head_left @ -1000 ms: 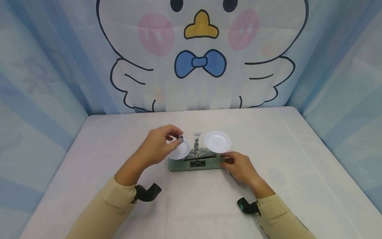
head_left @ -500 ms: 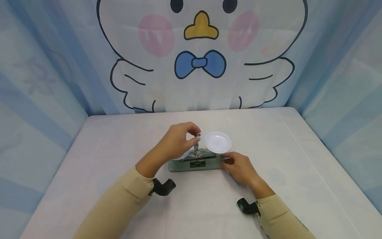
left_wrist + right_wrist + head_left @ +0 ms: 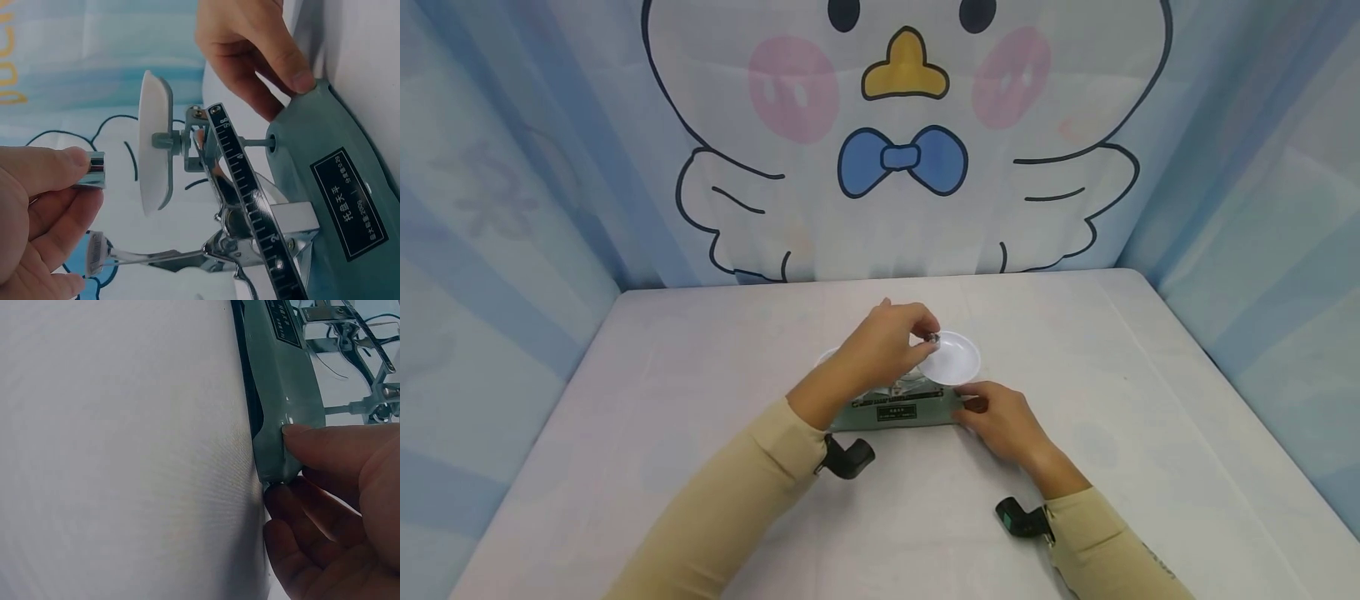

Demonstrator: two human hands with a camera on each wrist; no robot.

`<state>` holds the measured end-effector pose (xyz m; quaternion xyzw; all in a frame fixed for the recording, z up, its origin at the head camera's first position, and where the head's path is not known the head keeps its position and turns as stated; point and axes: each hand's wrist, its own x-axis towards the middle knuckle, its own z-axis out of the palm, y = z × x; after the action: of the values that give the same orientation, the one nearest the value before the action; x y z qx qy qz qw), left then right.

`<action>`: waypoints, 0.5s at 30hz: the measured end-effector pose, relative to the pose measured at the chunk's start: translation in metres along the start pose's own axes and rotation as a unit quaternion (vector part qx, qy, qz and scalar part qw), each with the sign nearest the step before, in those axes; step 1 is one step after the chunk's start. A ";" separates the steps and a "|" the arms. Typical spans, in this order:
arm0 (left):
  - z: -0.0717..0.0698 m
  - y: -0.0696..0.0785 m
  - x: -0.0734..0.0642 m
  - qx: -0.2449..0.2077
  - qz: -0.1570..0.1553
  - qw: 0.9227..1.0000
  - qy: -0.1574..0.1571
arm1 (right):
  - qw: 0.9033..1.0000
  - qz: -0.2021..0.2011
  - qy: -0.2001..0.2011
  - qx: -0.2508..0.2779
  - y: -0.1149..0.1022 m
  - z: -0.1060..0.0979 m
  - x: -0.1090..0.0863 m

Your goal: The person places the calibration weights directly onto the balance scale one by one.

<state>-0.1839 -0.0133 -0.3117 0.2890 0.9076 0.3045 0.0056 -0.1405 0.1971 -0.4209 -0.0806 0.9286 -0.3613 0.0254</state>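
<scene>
A tray balance with a green base (image 3: 895,415) stands on the table. My left hand (image 3: 887,346) pinches a small shiny metal weight (image 3: 95,170) between thumb and fingers, held above the balance's right white pan (image 3: 957,360). In the left wrist view that pan (image 3: 153,137) is seen edge-on, a short gap from the weight. The left pan (image 3: 825,357) is mostly hidden behind my left hand. My right hand (image 3: 1000,421) grips the right end of the base, its thumb (image 3: 303,439) on the front face and the other fingers curled around the end.
A black graduated beam (image 3: 250,194) runs along the balance's front, with a metal pointer post (image 3: 156,255) rising at its middle. The white-covered table (image 3: 715,333) ends at a printed curtain (image 3: 902,233) behind. Side curtains flank it.
My left hand has carried the weight rightward, from over the left pan, past the centre post, to over the right pan. The right hand stays on the base.
</scene>
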 end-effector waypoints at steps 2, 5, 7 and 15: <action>0.002 0.001 0.003 0.002 0.002 1.000 -0.005 | 1.000 -0.002 0.000 0.001 0.000 0.000 0.000; 0.006 0.002 0.007 0.012 0.002 1.000 -0.013 | 1.000 -0.002 0.002 0.001 0.001 0.000 0.000; 0.008 0.002 0.009 0.018 0.003 1.000 -0.020 | 1.000 -0.003 0.002 0.000 0.001 0.000 0.000; 0.016 0.003 0.016 0.069 0.012 0.997 -0.038 | 1.000 -0.005 0.004 0.001 0.002 0.000 0.000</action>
<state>-0.1925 0.0058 -0.3204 0.3109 0.9220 0.2302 0.0165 -0.1411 0.1984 -0.4223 -0.0840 0.9279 -0.3626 0.0202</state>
